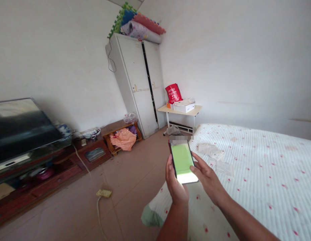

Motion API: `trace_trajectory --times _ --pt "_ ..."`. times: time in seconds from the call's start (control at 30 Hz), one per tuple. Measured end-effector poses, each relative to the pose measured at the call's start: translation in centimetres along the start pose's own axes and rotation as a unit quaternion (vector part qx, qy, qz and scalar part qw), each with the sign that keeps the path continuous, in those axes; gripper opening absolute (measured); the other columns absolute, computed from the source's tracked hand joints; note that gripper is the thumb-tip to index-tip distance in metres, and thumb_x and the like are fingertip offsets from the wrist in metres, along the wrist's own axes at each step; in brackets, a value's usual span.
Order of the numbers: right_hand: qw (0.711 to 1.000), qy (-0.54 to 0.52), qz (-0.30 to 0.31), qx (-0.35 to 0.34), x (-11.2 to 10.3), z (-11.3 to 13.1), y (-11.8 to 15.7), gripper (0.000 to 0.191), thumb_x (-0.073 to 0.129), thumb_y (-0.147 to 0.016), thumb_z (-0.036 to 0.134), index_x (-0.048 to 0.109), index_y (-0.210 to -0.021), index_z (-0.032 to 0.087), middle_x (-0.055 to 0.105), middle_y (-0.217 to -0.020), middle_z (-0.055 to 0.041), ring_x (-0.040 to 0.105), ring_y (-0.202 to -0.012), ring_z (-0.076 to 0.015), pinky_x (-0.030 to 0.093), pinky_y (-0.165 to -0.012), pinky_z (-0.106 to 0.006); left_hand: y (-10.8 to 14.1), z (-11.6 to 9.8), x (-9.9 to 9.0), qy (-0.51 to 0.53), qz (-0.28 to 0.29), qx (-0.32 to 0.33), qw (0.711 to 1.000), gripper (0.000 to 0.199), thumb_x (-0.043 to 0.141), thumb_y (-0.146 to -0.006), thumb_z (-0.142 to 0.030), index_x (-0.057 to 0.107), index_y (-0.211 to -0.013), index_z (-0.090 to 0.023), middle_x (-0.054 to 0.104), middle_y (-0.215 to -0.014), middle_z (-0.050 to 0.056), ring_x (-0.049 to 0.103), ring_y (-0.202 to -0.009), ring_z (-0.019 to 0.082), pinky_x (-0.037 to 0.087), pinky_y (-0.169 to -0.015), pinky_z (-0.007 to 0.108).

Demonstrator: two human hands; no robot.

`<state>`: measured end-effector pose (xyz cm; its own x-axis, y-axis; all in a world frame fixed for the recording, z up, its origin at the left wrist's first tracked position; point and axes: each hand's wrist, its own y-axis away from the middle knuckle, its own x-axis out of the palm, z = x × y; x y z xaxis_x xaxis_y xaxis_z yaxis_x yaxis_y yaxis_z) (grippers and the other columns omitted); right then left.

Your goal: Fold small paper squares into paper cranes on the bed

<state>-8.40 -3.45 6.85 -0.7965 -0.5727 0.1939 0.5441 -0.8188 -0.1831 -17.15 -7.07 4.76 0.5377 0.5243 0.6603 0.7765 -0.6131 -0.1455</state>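
Note:
A smartphone [182,160] with a lit green and white screen is held upright between both hands, above the near corner of the bed. My left hand [176,185] is closed around its left side and lower edge. My right hand [207,177] grips the right side, with the thumb touching the lower right of the screen. The backs of the fingers behind the phone are hidden. Just beyond the right hand, crumpled papers [210,150] lie on the striped, dotted bedsheet [268,167].
A power strip [104,193] with a cord lies on the tiled floor at left. Along the left wall stands a wooden TV cabinet [57,182] bearing a television [25,125]. A metal wardrobe [135,80] and a small table [165,109] with a red bag [174,93] stand behind.

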Motion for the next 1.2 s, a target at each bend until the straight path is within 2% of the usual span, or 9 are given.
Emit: trace_trajectory --times 0.13,0.27,0.37,0.6,0.73,0.83,0.97,1.1,1.2 --pt "0.998 0.05 -0.036 -0.011 0.4 0.7 -0.3 0.053 0.053 -0.08 0.041 0.046 -0.128 0.02 0.061 -0.113 -0.0079 0.059 -0.098 -0.0232 0.048 -0.083 -0.036 -0.3 -0.2 0.1 -0.007 0.003 0.0 1.0 0.051 0.041 -0.083 -0.045 0.046 -0.126 -0.018 0.052 -0.126 0.012 0.053 -0.11 0.024 0.045 -0.089 0.034" --pt "0.993 0.099 -0.055 -0.026 -1.4 -0.1 0.5 0.055 0.051 -0.08 0.045 0.046 -0.128 0.018 0.059 -0.118 -0.0077 0.059 -0.1 -0.0233 0.05 -0.08 -0.032 1.2 1.2 0.5 -0.067 0.006 -0.02 0.998 0.052 0.038 -0.084 -0.047 0.043 -0.126 -0.018 0.052 -0.125 0.011 0.054 -0.108 0.023 0.046 -0.087 0.031" --pt "0.978 0.166 -0.122 -0.011 -4.8 -0.8 2.2 0.057 0.05 -0.079 0.048 0.048 -0.125 0.015 0.056 -0.121 -0.0084 0.056 -0.105 -0.0237 0.05 -0.081 -0.03 3.9 3.6 1.8 -0.116 0.06 -0.061 0.99 0.053 0.036 -0.086 -0.047 0.036 -0.131 -0.019 0.047 -0.129 0.011 0.052 -0.11 0.021 0.045 -0.087 0.029" --pt "0.901 0.245 -0.357 -0.003 -15.5 -1.7 7.4 0.056 0.045 -0.078 0.055 0.056 -0.112 0.013 0.064 -0.107 -0.0123 0.058 -0.101 -0.0259 0.048 -0.083 -0.035 9.3 10.2 6.4 -0.19 0.281 -0.156 0.928 0.049 0.033 -0.088 -0.045 0.038 -0.129 -0.019 0.047 -0.13 0.009 0.047 -0.115 0.018 0.039 -0.095 0.027" --pt "0.86 0.315 -0.402 0.005 -20.0 -2.8 8.9 0.06 0.042 -0.079 0.054 0.054 -0.115 0.009 0.061 -0.111 -0.0154 0.055 -0.105 -0.0276 0.042 -0.09 -0.04 9.7 12.0 6.8 -0.254 0.301 -0.191 0.899 0.048 0.04 -0.084 -0.046 0.046 -0.123 -0.018 0.052 -0.124 0.011 0.053 -0.106 0.02 0.046 -0.083 0.03" --pt "0.824 0.389 -0.412 0.005 -21.5 -2.8 9.2 0.055 0.042 -0.079 0.051 0.055 -0.114 0.01 0.061 -0.11 -0.0156 0.056 -0.104 -0.0282 0.043 -0.088 -0.041 9.4 11.5 6.2 -0.253 0.278 -0.165 0.912 0.046 0.039 -0.084 -0.047 0.054 -0.113 -0.015 0.062 -0.106 0.013 0.059 -0.088 0.02 0.049 -0.07 0.03" --pt "0.786 0.515 -0.339 0.046 -22.3 -1.5 9.5 0.046 0.043 -0.08 0.049 0.059 -0.107 0.016 0.067 -0.094 -0.014 0.063 -0.086 -0.0271 0.047 -0.077 -0.038 9.0 9.4 4.8 -0.253 0.245 -0.123 0.928 0.042 0.046 -0.081 -0.048 0.062 -0.099 -0.014 0.066 -0.09 0.011 0.06 -0.073 0.017 0.048 -0.063 0.028" --pt "0.76 0.604 -0.235 0.041 -24.5 -0.4 10.7 0.037 0.041 -0.081 0.042 0.064 -0.098 0.018 0.066 -0.098 -0.0137 0.062 -0.09 -0.0263 0.045 -0.081 -0.037 7.9 7.1 1.5 -0.308 0.224 -0.076 0.922 0.038 0.049 -0.079 -0.046 0.065 -0.095 -0.015 0.067 -0.091 0.01 0.06 -0.075 0.019 0.05 -0.068 0.031" --pt "0.745 0.622 -0.24 0.018 -26.6 0.4 11.4 0.039 0.04 -0.08 0.044 0.065 -0.093 0.018 0.063 -0.105 -0.0154 0.06 -0.094 -0.0289 0.044 -0.083 -0.042 5.6 3.7 -1.2 -0.355 0.211 -0.027 0.91 0.033 0.054 -0.075 -0.046 0.068 -0.089 -0.019 0.067 -0.092 0.009 0.061 -0.082 0.023 0.051 -0.073 0.035"
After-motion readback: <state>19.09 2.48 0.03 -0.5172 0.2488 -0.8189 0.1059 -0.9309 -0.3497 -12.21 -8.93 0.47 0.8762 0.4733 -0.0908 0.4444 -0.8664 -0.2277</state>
